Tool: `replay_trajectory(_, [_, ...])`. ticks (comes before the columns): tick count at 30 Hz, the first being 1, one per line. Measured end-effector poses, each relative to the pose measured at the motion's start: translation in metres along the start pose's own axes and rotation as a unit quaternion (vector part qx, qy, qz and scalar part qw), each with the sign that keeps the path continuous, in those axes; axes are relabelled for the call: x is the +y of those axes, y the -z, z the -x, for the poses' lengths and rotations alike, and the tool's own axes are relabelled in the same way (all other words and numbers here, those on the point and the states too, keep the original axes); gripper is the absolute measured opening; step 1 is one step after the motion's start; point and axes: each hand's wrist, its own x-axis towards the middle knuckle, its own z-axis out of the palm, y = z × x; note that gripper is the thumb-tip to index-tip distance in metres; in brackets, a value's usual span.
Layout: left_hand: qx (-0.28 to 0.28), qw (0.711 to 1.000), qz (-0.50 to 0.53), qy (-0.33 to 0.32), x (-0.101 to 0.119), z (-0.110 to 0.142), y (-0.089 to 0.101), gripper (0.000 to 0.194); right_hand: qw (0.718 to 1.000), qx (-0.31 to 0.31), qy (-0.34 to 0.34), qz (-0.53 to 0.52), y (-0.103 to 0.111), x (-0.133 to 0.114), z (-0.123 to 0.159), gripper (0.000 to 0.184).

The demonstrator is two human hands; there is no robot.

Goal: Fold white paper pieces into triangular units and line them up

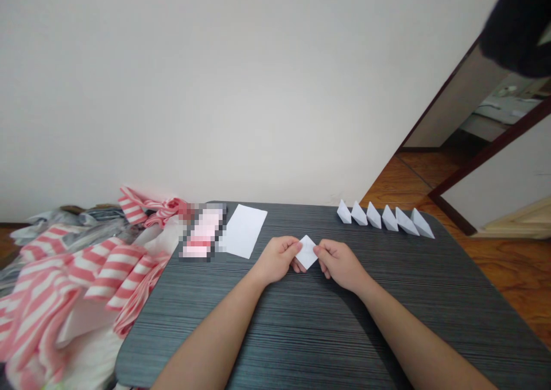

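A small folded white paper [307, 253], shaped like a diamond, is held just above the dark table. My left hand [279, 259] pinches its left corner between thumb and fingers. At the right corner, my right hand [340, 263] grips it the same way, thumb on top. Several folded paper boats [390, 218] stand in a row at the table's far right. Flat white paper [246, 231] lies to the left of my hands.
The dark wood-grain table [297, 332] stands against a white wall [241, 91]. A pixelated pink-and-white item [202, 232] lies at its left edge. Red-and-white striped cloth [103, 269] is heaped beyond that edge. At right, a wooden floor [512, 263] leads to a doorway.
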Motion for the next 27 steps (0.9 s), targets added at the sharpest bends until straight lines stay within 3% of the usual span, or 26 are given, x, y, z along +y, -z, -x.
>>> replay_trajectory(17, [0.011, 1.000, 0.015, -0.010, -0.0053, -0.0026, 0.0006, 0.038, 0.999, -0.008, 0.007, -0.033, 0.0021, 0.0029, 0.0003, 0.035])
replay_trajectory(21, [0.037, 0.999, -0.001, -0.031, -0.0049, -0.0035, 0.0013, 0.032, 0.995, -0.038, 0.032, -0.082, 0.0035, 0.0064, 0.0011, 0.038])
replay_trajectory(24, [0.040, 0.998, -0.042, -0.030, -0.0010, -0.0023, 0.0020, 0.029, 0.994, -0.003, 0.066, -0.087, 0.0020, 0.0056, 0.0017, 0.026])
replay_trajectory(27, [0.036, 0.997, -0.061, -0.036, 0.0031, -0.0007, 0.0011, 0.025, 0.990, 0.021, 0.134, -0.050, 0.0006, 0.0011, 0.0024, 0.030])
